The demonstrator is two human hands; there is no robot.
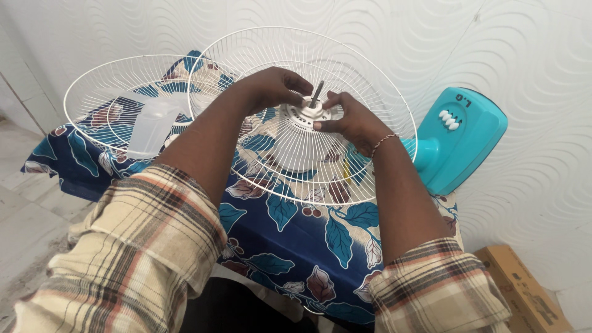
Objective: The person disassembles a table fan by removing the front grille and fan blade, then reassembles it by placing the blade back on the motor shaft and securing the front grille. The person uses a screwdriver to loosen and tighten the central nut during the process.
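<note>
Fingers of your left hand (277,86) and right hand (348,117) are pinching the white hub (306,114) around the motor shaft (316,94), seating the rear fan guard (296,166) over the blue floral cloth (296,246). Likely you'll be needing a steady, even twist.

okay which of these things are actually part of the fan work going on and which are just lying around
In hand: left hand and right hand on the motor hub, its shaft, rear wire guard, teal fan base.

Lying about: second wire guard, clear fan blade, cardboard box.
</note>
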